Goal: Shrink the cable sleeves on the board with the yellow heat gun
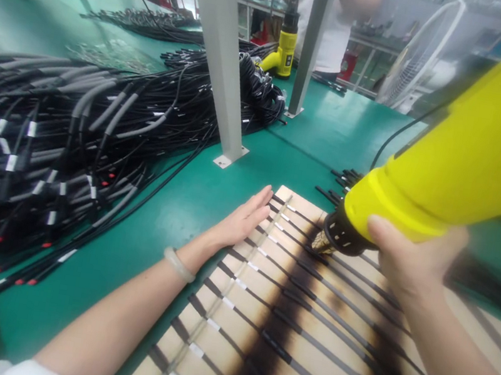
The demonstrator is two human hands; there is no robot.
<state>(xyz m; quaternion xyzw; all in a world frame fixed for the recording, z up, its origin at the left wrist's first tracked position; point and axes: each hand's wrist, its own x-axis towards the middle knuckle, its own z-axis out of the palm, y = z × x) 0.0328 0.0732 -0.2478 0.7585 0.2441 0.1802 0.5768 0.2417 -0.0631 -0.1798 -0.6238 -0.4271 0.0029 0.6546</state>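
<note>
My right hand is wrapped round a yellow heat gun. The gun's dark nozzle points down at black cables laid side by side across a wooden board. Dark scorch bands run over the board beneath them. Short black sleeves and white labels sit on the cables, and a thin rod crosses them near their left ends. Along the board's far left edge my left hand lies flat with fingers stretched out, by the cable ends. It holds nothing; a pale bangle circles that wrist.
A big heap of black cables with grey sleeves and red tips covers the left of the green table. Two metal posts are bolted down ahead. Beyond them stand another yellow heat gun, a person and a fan.
</note>
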